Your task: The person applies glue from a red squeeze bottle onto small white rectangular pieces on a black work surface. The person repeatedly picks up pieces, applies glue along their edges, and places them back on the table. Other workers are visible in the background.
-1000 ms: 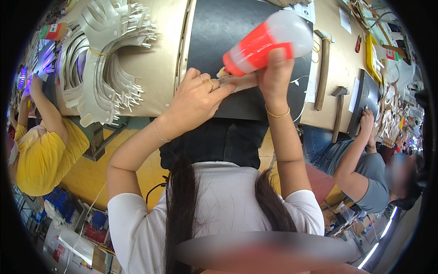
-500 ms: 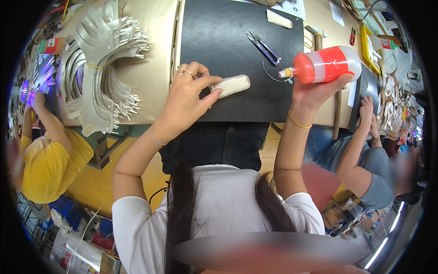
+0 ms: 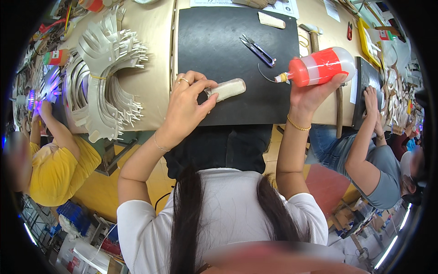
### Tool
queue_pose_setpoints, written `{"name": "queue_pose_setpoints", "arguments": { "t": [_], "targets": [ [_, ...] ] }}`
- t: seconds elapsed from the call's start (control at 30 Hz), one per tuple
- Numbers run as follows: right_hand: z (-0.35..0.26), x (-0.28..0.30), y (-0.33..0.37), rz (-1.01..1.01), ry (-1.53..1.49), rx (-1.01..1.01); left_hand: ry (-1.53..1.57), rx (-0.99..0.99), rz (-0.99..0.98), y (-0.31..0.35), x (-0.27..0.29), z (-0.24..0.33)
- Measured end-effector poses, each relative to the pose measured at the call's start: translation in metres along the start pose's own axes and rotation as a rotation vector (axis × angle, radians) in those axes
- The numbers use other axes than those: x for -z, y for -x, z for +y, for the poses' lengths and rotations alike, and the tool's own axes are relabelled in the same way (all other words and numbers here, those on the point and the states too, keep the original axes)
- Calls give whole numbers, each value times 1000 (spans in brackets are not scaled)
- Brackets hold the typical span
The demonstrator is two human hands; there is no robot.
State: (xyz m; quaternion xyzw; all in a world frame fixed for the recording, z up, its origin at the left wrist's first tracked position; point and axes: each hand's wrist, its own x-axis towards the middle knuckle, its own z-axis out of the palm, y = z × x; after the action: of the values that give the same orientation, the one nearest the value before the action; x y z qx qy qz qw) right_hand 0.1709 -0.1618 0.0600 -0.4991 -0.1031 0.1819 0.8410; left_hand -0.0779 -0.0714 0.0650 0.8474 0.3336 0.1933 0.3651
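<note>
My left hand (image 3: 190, 98) pinches one end of a small cream-coloured padded strip (image 3: 229, 89) with a rounded far end, just over the black mat (image 3: 205, 50). In my right hand (image 3: 309, 93) is a squeeze bottle (image 3: 325, 67) with a red and clear body, tipped on its side. Its narrow nozzle, wrapped in yellowish bands, points left toward the strip, with a gap between them. Thread snips (image 3: 259, 50) with blue handles lie on the mat beyond. A second cream strip (image 3: 272, 20) rests near the mat's far right corner.
At left lies a banded bundle of pale curved leather pieces (image 3: 98, 68). A hammer (image 3: 315, 39) is right of the mat, near a yellow tray (image 3: 365, 36). One person in yellow (image 3: 57, 164) sits at left, another in grey-blue (image 3: 376, 171) at right.
The view has shifted slightly, so the table things appear a little lower or further left. My hands keep the same grips, with the strip and bottle held much as before.
</note>
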Motion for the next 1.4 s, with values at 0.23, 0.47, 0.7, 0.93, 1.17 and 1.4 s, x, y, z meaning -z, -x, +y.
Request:
{"name": "queue_pose_setpoints", "arguments": {
  "t": [0.23,0.47,0.7,0.93,1.17,1.4],
  "targets": [
    [2,5,-2,-13,-18,1,414,368,-177,-9,9,-2],
    [-1,9,-2,13,-36,-16,776,449,-157,-42,16,-29],
    [0,6,1,21,16,-36,569,274,170,-131,-1,-66],
    [5,8,17,-108,32,-37,-176,-114,349,-88,6,-45],
    [28,0,19,-348,164,107,-172,-578,-98,18,-3,4],
    [27,-5,32,-405,286,197,-221,-564,-86,27,-13,0]
  ]
}}
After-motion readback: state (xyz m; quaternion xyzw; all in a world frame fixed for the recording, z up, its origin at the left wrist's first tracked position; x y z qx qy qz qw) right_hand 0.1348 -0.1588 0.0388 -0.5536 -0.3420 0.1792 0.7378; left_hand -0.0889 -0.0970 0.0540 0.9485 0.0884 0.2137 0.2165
